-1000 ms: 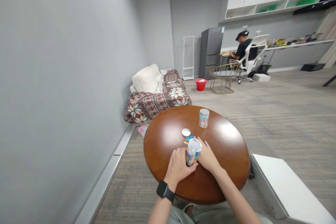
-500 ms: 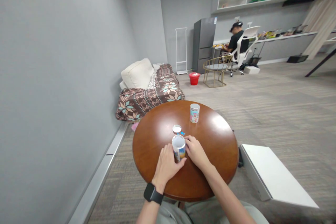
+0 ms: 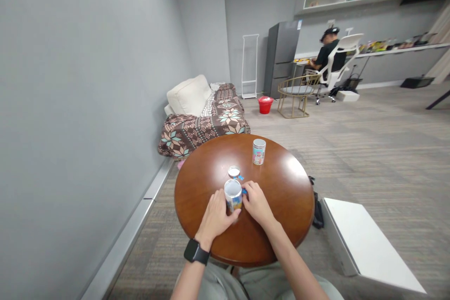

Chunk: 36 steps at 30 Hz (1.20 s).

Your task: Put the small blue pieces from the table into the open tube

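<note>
On the round wooden table (image 3: 207, 225) stands an open can (image 3: 234, 202) with a blue and yellow printed side. My left hand (image 3: 215, 215) is curved around its left and near side, thumb across the front. Right beside the can, my right hand (image 3: 258, 204) has its fingers closed at a small blue wrapped piece (image 3: 244, 191), partly hidden by the fingertips. Just beyond the can lies a round silver-rimmed lid (image 3: 234, 171), with another small blue piece (image 3: 241, 177) next to it. A second can (image 3: 258, 152), pink and light blue with its lid on, stands farther back.
A patterned cover drapes a sofa (image 3: 211, 124) behind the table. To the right is a white box-like panel (image 3: 369, 243). Farther off are a red bucket (image 3: 265, 105), a gold-framed chair (image 3: 295, 98), a fridge (image 3: 281, 56) and a seated person (image 3: 330, 54).
The view has turned slightly right. A blue piece now shows at my right fingertips, where none was visible before. My left hand stays around the can.
</note>
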### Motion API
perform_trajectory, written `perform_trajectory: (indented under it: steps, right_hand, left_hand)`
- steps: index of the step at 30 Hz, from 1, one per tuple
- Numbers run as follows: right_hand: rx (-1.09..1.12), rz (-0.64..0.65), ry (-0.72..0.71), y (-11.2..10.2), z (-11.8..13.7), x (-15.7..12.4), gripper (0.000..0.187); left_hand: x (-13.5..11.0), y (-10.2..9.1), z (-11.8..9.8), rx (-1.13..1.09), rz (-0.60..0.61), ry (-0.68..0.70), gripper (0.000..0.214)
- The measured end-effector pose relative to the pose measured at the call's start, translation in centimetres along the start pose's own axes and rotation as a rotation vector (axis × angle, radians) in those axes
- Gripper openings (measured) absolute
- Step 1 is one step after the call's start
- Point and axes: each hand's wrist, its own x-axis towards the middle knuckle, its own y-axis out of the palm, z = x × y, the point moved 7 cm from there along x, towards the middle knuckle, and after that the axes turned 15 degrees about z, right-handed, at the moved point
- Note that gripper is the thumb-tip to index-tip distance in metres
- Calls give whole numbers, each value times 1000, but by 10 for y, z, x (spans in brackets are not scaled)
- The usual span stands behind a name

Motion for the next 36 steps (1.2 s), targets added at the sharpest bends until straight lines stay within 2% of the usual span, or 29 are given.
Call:
perform_trajectory:
  steps: [8, 16, 27, 32, 36]
  right_hand:
    - [-24, -36, -13, -4, 3, -2, 33]
    - [-102, 52, 22, -1, 4, 0, 19]
    - [-71, 52, 3, 0, 3, 0, 20]
    - [-138, 144, 17, 4, 7, 1, 18]
    - [-112, 129, 9, 4, 6, 1, 23]
  left_hand:
    - [4, -2, 3, -74, -10, 30, 42]
    - [3, -2, 2, -81, -19, 35, 35]
    - [-2, -1, -3, 52, -67, 41, 24]
    - [-6, -3, -3, -11, -62, 16, 21]
    - [-8, -2, -4, -39, -55, 59, 26]
